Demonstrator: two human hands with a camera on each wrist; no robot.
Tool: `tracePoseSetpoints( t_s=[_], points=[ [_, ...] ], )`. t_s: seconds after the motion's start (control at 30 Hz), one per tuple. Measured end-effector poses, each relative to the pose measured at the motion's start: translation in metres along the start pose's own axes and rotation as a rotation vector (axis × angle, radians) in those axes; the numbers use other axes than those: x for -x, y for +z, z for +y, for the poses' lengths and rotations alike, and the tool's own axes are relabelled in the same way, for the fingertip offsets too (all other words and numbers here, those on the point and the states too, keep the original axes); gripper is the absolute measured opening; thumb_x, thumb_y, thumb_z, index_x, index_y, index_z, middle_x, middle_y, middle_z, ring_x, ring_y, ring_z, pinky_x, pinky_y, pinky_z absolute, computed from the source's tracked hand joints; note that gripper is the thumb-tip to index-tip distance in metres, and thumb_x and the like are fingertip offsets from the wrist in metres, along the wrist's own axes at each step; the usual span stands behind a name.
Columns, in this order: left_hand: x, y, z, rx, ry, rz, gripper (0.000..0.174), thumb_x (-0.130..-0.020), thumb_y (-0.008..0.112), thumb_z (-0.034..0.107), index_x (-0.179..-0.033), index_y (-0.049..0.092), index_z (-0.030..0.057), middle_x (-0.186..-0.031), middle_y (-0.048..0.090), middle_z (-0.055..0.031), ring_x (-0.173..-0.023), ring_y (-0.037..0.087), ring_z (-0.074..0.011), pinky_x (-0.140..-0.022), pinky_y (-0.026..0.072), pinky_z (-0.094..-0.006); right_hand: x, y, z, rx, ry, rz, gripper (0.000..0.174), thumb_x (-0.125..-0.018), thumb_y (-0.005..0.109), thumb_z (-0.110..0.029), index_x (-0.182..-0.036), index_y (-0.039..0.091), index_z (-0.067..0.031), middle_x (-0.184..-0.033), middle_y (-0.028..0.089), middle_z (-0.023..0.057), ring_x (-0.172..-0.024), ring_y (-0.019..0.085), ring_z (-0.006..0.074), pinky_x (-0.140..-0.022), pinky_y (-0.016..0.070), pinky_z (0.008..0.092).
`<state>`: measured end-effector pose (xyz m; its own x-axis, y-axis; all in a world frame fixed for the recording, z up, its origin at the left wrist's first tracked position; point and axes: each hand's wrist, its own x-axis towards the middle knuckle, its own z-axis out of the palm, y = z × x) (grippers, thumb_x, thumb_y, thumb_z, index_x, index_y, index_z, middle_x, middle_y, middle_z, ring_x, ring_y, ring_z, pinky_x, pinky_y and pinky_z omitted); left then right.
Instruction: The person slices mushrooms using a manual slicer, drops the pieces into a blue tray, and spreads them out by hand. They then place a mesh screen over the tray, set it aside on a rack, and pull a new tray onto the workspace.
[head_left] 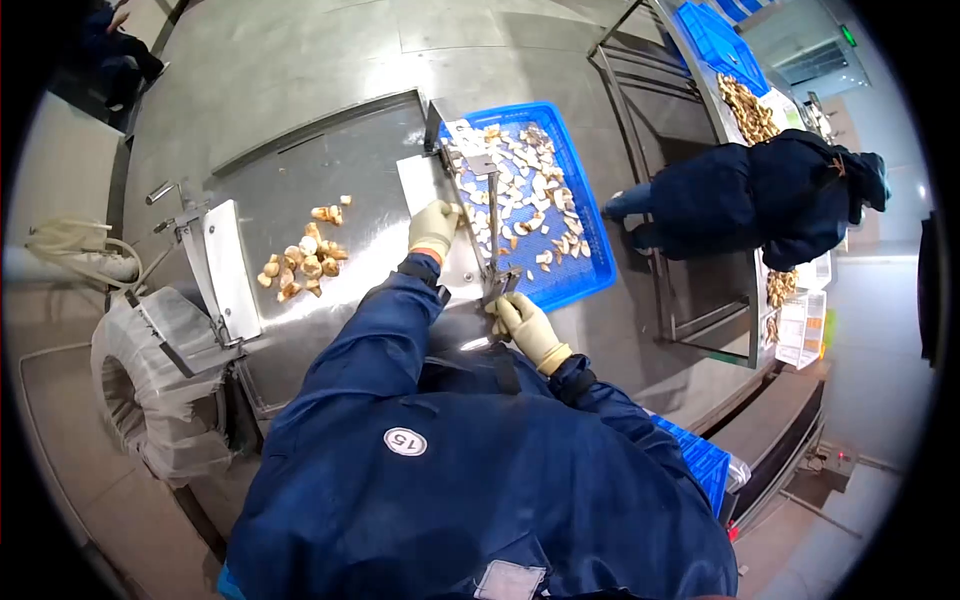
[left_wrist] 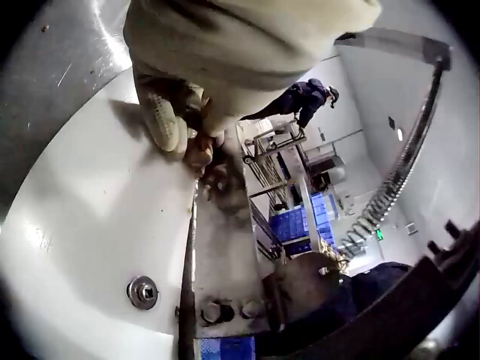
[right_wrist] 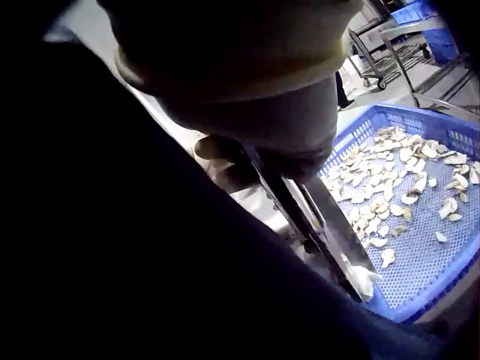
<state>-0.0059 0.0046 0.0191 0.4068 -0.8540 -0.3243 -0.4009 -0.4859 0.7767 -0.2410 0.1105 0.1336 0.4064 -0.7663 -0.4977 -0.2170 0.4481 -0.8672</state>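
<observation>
My gloved left hand (head_left: 435,228) is on the white cutting board (head_left: 417,182) of a hinged slicer. In the left wrist view its fingers pinch a brownish mushroom piece (left_wrist: 198,153) right at the board's edge, beside the metal blade plate (left_wrist: 225,255); the glove covers part of the piece. My gloved right hand (head_left: 532,328) has its fingers curled round the handle end of the slicer's lever (head_left: 493,215). Under the blade edge a pale slice (right_wrist: 365,280) shows in the right wrist view. Cut mushroom slices (head_left: 540,190) lie scattered in the blue mesh crate (head_left: 603,265) beyond the blade.
Several uncut mushrooms (head_left: 310,262) lie on the steel tray (head_left: 300,170) to the left. A second lever cutter with a white board (head_left: 230,270) stands at the tray's far left. A person in dark blue (head_left: 740,200) works at a mushroom-laden table on the right.
</observation>
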Motion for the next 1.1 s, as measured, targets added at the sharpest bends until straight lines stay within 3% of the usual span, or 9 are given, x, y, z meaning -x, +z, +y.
tracePoseSetpoints(
  t_s=[0.13, 0.27, 0.33, 0.47, 0.6, 0.8, 0.87, 1.0, 1.1],
  points=[
    [-0.010, 0.009, -0.012, -0.142, 0.124, 0.077, 0.019, -0.094, 0.067, 0.020, -0.100, 0.075, 0.0035, -0.086, 0.077, -0.0147, -0.070, 0.075, -0.0246, -0.071, 0.0579, -0.0364, 0.010, 0.013, -0.091, -0.007, -0.019, 0.089, 0.024, -0.107, 0.055, -0.020, -0.104, 0.066, 0.0012, -0.079, 0.064, 0.0034, -0.062, 0.056, 0.0086, -0.058, 0.0470, 0.0238],
    [-0.002, 0.003, 0.003, -0.021, 0.057, 0.039, 0.017, -0.095, 0.063, 0.015, -0.099, 0.072, 0.0006, -0.089, 0.075, -0.0180, -0.075, 0.075, -0.0262, -0.068, 0.0586, -0.0364, 0.004, 0.014, -0.100, -0.034, -0.084, 0.087, 0.025, -0.107, 0.056, -0.021, -0.102, 0.065, 0.0010, -0.085, 0.066, 0.0044, -0.062, 0.057, 0.0076, -0.059, 0.0481, 0.0227],
    [-0.001, -0.005, 0.006, -0.134, 0.053, -0.006, 0.021, -0.093, 0.066, 0.027, -0.098, 0.074, 0.0085, -0.093, 0.074, -0.0196, -0.091, 0.072, -0.0396, -0.083, 0.0564, -0.0441, 0.009, 0.006, -0.062, -0.004, 0.053, 0.001, 0.024, -0.107, 0.057, -0.021, -0.102, 0.065, 0.0009, -0.090, 0.068, 0.0057, -0.065, 0.059, 0.0084, -0.062, 0.0503, 0.0237],
    [-0.008, -0.005, 0.008, -0.028, -0.042, -0.110, 0.021, -0.091, 0.066, 0.026, -0.098, 0.074, 0.0092, -0.100, 0.074, -0.0188, -0.093, 0.072, -0.0389, -0.087, 0.0558, -0.0447, -0.002, 0.002, -0.004, 0.065, 0.053, 0.014, 0.022, -0.107, 0.058, -0.021, -0.105, 0.064, 0.0007, -0.090, 0.069, 0.0035, -0.070, 0.060, 0.0094, -0.064, 0.0510, 0.0252],
    [-0.015, 0.012, -0.014, -0.043, 0.055, -0.062, 0.019, -0.090, 0.064, 0.021, -0.102, 0.073, 0.0088, -0.099, 0.073, -0.0224, -0.098, 0.070, -0.0422, -0.088, 0.0543, -0.0477, 0.014, 0.013, -0.099, -0.019, -0.105, 0.063, 0.024, -0.108, 0.054, -0.023, -0.104, 0.063, -0.0009, -0.085, 0.065, 0.0023, -0.064, 0.054, 0.0080, -0.061, 0.0466, 0.0226],
    [-0.019, 0.005, -0.006, -0.136, 0.087, -0.113, 0.018, -0.093, 0.060, 0.019, -0.098, 0.075, 0.0098, -0.097, 0.073, -0.0216, -0.095, 0.070, -0.0422, -0.087, 0.0548, -0.0484, -0.004, -0.005, 0.025, -0.005, -0.026, -0.046, 0.025, -0.109, 0.054, -0.022, -0.105, 0.063, 0.0005, -0.091, 0.070, 0.0069, -0.069, 0.060, 0.0108, -0.067, 0.0517, 0.0268],
    [-0.004, -0.016, 0.025, -0.365, 0.171, -0.067, 0.019, -0.093, 0.058, 0.019, -0.097, 0.074, 0.0104, -0.096, 0.073, -0.0210, -0.095, 0.070, -0.0423, -0.087, 0.0542, -0.0494, -0.003, -0.002, -0.014, 0.229, 0.033, -0.038, 0.023, -0.108, 0.055, -0.022, -0.104, 0.063, -0.0009, -0.091, 0.070, 0.0065, -0.068, 0.058, 0.0095, -0.064, 0.0504, 0.0259],
    [0.004, -0.018, 0.025, -0.387, 0.218, -0.079, 0.020, -0.093, 0.057, 0.022, -0.101, 0.073, 0.0120, -0.097, 0.073, -0.0208, -0.097, 0.069, -0.0430, -0.087, 0.0536, -0.0514, 0.010, 0.011, -0.096, -0.049, -0.051, 0.049, 0.023, -0.108, 0.054, -0.020, -0.099, 0.063, -0.0016, -0.083, 0.066, 0.0038, -0.061, 0.054, 0.0078, -0.058, 0.0460, 0.0233],
    [-0.007, -0.011, 0.016, -0.429, 0.225, -0.076, 0.019, -0.092, 0.060, 0.023, -0.104, 0.070, 0.0117, -0.100, 0.073, -0.0202, -0.095, 0.068, -0.0437, -0.084, 0.0541, -0.0526, 0.009, 0.009, -0.076, -0.039, 0.024, -0.008, 0.026, -0.109, 0.052, -0.024, -0.100, 0.064, -0.0032, -0.076, 0.062, 0.0001, -0.061, 0.052, 0.0056, -0.057, 0.0434, 0.0208]
  ],
)
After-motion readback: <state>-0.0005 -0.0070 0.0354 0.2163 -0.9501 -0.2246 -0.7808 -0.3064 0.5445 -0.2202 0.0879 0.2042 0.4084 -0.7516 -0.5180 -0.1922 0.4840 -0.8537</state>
